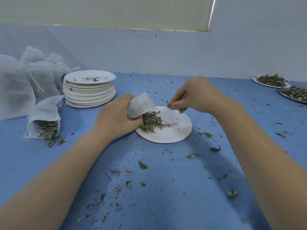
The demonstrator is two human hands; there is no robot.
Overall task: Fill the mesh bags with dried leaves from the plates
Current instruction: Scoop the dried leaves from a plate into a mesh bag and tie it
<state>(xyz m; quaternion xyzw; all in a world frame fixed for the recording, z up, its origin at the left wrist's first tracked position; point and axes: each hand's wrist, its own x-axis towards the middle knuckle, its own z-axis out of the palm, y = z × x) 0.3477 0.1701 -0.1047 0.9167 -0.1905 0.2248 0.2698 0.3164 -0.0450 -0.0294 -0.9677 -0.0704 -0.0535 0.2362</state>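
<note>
A white paper plate [176, 131] lies in the middle of the blue table with a pile of dried leaves [152, 124] on its left side. My left hand [114, 117] grips a small white mesh bag [141, 105] lying on its side, its mouth against the leaf pile. My right hand [197, 95] hovers over the plate's far edge and pinches a small tuft of dried leaves [169, 105] between its fingertips.
A stack of used paper plates [89, 90] stands at the back left. A filled mesh bag [44, 117] lies open at the left, spilling leaves, with more bags [33, 72] behind it. Two plates of leaves [270, 81] sit at the far right. Leaf crumbs litter the table.
</note>
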